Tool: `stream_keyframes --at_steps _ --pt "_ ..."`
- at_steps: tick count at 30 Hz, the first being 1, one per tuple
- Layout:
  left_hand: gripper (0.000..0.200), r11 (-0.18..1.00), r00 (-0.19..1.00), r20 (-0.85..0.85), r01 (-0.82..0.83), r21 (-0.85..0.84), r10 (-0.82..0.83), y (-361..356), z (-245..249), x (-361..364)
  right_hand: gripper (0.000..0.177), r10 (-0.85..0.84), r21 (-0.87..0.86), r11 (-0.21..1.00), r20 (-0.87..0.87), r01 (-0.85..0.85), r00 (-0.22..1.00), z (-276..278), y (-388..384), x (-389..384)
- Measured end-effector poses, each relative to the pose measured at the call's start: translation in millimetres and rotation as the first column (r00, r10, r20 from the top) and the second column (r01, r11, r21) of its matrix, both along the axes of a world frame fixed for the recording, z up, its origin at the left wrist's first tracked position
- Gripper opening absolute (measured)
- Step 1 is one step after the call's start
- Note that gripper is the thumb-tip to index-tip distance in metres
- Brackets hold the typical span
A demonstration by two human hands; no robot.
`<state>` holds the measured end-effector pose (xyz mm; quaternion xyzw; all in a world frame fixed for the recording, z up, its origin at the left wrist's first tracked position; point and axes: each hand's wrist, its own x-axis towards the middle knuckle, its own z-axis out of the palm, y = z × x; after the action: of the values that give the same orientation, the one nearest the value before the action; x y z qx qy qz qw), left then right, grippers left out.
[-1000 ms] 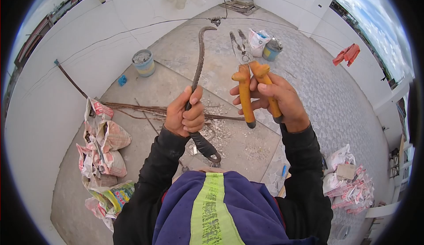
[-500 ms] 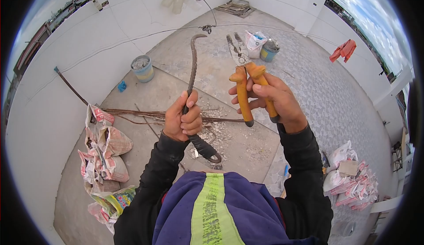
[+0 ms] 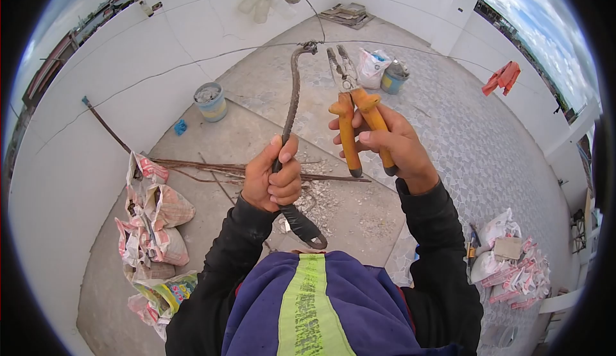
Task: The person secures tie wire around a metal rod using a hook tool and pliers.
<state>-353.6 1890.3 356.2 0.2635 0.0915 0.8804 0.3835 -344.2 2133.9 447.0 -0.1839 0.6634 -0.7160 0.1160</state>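
Observation:
My left hand [image 3: 272,177] grips a bent rebar hook [image 3: 292,105] near its taped lower end, holding it upright. The hook's curved top reaches a thin wire [image 3: 192,60] stretched across the space, at a small knot [image 3: 310,46]. My right hand [image 3: 385,144] holds orange-handled pliers [image 3: 350,115] by both handles, jaws up and slightly apart, just right of the hook's tip.
Below lies a concrete floor with rubble, long rebar rods [image 3: 212,163] and a grey bucket [image 3: 210,101] by the white wall. Cement sacks [image 3: 157,221] sit at the left. More bags [image 3: 507,256] lie at the right. A second bucket [image 3: 393,77] and a white bag stand farther off.
Both hands have drifted slightly. The hook's tip has risen to the knot on the wire, and the pliers have come closer beside it.

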Motion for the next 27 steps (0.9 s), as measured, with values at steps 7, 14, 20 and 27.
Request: stream_keyframes --at_steps 7,14,20,27 --pt "0.036 0.995 0.996 -0.036 0.084 0.049 -0.083 4 18 18 0.05 -0.144 0.01 0.987 -0.396 0.161 0.907 -40 -18 -20" --pt "0.034 0.995 0.997 0.042 0.055 0.085 -0.058 7 21 25 0.048 -0.291 -0.131 0.956 -0.524 0.262 0.801 -48 -50 -29" --pt "0.033 0.989 0.994 0.065 0.081 0.123 -0.089 9 26 32 0.043 -0.356 -0.077 0.922 -0.558 0.38 0.75 -48 -64 -42" --pt "0.034 0.982 0.985 0.136 0.081 0.169 -0.105 11 31 34 0.039 -0.439 -0.238 0.897 -0.586 0.374 0.681 -65 -84 -67"
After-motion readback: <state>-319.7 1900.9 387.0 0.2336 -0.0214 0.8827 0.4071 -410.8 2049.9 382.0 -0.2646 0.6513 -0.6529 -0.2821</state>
